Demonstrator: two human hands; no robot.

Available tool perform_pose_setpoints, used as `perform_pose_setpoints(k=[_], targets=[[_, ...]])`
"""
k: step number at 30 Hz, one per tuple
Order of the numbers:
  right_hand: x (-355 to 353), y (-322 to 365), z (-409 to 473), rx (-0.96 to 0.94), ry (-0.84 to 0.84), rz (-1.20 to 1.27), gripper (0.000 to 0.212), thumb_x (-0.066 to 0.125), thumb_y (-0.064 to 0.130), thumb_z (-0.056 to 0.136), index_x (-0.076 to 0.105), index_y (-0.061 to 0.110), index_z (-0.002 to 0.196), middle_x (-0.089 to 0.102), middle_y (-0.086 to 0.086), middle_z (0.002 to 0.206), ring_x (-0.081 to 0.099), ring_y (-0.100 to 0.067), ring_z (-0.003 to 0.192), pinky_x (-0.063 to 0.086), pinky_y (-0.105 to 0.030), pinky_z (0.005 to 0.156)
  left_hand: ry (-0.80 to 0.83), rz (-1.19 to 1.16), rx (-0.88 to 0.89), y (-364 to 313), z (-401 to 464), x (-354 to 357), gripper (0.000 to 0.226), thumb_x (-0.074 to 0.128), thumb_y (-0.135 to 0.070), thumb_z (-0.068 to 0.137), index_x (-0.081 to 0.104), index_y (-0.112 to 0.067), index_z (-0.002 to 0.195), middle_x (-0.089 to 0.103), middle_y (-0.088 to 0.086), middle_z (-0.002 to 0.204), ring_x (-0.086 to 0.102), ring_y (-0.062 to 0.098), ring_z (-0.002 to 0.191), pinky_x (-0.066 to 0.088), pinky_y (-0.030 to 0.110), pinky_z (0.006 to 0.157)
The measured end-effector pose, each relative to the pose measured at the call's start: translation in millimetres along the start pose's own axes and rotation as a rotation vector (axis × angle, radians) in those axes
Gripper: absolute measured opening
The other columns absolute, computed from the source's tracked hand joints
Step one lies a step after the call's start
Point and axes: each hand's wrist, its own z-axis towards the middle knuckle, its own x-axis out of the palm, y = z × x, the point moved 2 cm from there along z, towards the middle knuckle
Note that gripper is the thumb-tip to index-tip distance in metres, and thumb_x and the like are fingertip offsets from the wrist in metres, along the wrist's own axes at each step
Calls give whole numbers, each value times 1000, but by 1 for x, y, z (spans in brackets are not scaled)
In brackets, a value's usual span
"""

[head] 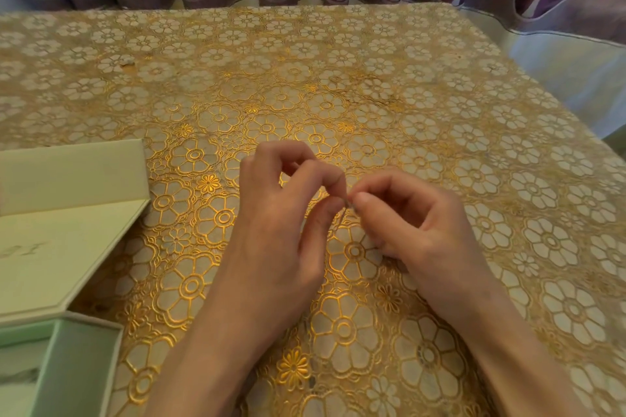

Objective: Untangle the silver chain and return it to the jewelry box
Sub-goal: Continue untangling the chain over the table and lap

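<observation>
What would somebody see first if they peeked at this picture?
Two hands meet in the middle, the left hand and right hand pinching a thin silver chain between their fingertips. Under them spreads a shiny gold flower tablecloth, and a pale green jewelry box lies open at the left edge.

Desk point(338, 61) under a gold floral cover, with a pale green box at its left edge

A lace-like cover of gold-outlined flower rounds spreads over the whole desk, reaching its far edge and its right corner. On the left lies the pale green jewelry box point(67, 349), open, its lid point(67, 213) folded back and lying toward the far side; faint lettering shows on the lid's inner face. A small pale speck point(128, 62) sits on the cover toward the far left.
</observation>
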Motion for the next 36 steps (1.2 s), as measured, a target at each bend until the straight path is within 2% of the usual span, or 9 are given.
perform_pose_setpoints(k=[6,13,18,23,27,30,36], targets=[[0,1,0,21,30,-20,6,59,19,73,61,20,67,54,15,50,47,2,49,35,-7,48,-20,10,-1,0,1,0,6,50,-24,87,53,-26,92,36,-8,105,40,14,100,37,25,84],[-2,-6,2,54,-57,38,4,59,20,72,61,21,68,55,14,51,47,1,48,36,-8,46,-45,-4,-52,0,1,0,8,55,-28,85,59,-24,89,44,-4,104,42,13,99,36,24,82],[-3,-8,2,49,-68,54,4,60,20,72,62,22,68,57,14,54,48,2,51,36,-8,48,-47,-71,-143,2,2,0,12,53,-40,80,61,-32,85,49,-10,95,43,6,95,32,14,79],[-2,-7,3,25,-51,56,4,60,18,73,61,21,71,57,14,55,48,2,49,36,-7,47,-35,-107,-185,1,2,1,16,52,-44,77,63,-35,83,51,-12,95,44,2,95,31,11,77],[-2,-8,3,15,-38,43,5,61,19,74,61,23,71,58,13,58,50,1,55,37,-9,49,-30,-134,-218,1,2,1,13,54,-47,75,63,-38,77,53,-15,90,42,-5,84,31,8,73],[-2,-7,3,-1,-31,33,8,61,18,74,61,24,70,59,14,60,52,1,56,38,-8,51,-7,-174,-265,1,3,0,6,60,-44,74,63,-39,74,55,-15,87,43,-3,81,32,9,70],[-1,-6,2,-44,-26,-12,9,61,17,75,60,26,72,59,13,63,51,-1,58,36,-8,51,29,-202,-298,-1,3,-1,5,58,-40,74,63,-39,72,57,-15,85,42,-3,77,31,10,68]])
